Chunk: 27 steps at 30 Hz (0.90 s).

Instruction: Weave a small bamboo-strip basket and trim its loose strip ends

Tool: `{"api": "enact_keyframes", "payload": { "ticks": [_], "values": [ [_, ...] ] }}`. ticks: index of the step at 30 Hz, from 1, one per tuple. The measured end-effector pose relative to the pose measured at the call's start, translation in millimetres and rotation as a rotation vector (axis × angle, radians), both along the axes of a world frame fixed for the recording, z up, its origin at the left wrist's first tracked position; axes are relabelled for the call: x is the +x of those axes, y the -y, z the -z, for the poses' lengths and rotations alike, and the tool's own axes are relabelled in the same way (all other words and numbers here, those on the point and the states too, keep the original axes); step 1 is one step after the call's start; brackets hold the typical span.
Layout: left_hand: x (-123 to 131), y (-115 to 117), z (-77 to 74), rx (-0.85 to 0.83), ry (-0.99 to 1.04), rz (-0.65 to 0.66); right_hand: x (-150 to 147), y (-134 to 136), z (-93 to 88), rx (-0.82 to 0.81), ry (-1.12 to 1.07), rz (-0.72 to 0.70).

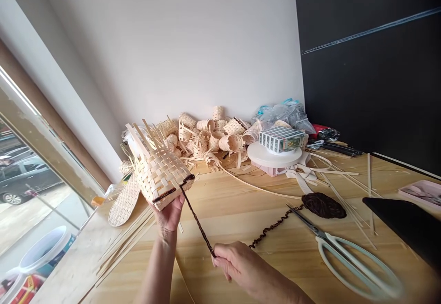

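Observation:
My left hand (171, 216) holds up a woven basket (161, 171) of pale wood strips from below. The basket is tilted, with loose strip ends sticking out at its upper left. Dark brown yarn (197, 221) runs along the basket's lower edge and stretches down to my right hand (234, 260), whose thumb and fingers pinch it. Past that hand the yarn trails, crinkled, to a dark bundle (324, 205) on the table. Scissors with pale green handles (358, 262) lie right of my right hand, blades partly apart.
Many small woven baskets (203, 141) are heaped against the wall. A white turntable (274, 157) bears a striped box (282, 138). Loose strips (124, 249) lie at the left. A black flat object (399, 221) and a pink tray (422, 190) are at the right.

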<state>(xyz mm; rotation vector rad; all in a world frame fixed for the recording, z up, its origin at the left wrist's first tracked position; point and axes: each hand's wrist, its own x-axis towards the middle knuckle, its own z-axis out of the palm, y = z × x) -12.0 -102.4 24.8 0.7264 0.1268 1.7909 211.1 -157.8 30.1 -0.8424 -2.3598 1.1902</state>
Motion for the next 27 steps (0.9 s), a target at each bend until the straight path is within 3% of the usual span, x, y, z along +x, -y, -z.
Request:
{"api": "enact_keyframes", "payload": {
  "ticks": [3,7,11,16,20,23,27],
  "values": [
    [6.3,-3.6,0.6,-0.007,0.043,0.054,2.7,1.3,6.4,0.030,0.019,0.012],
    [12.3,-7.3,-0.8,-0.097,0.088,-0.008,16.8,3.4,10.9,0.088,0.055,0.062],
    [15.7,-8.5,-0.6,-0.180,0.042,-0.041,40.3,-2.5,19.8,0.024,-0.015,0.091],
    [21.4,-7.9,-0.4,-0.197,0.035,-0.025,59.3,-21.5,29.6,0.042,-0.151,0.251],
    [26.6,-7.2,-0.3,-0.206,0.029,-0.008,57.7,-29.1,19.7,0.068,-0.287,0.380],
    [32.3,-6.3,1.1,-0.204,-0.008,0.010,45.5,-27.9,4.4,-0.059,-0.442,0.439],
    [38.8,-4.3,4.9,-0.176,-0.064,0.029,13.6,-22.5,-14.4,-0.292,-0.729,0.415]
  ]
}}
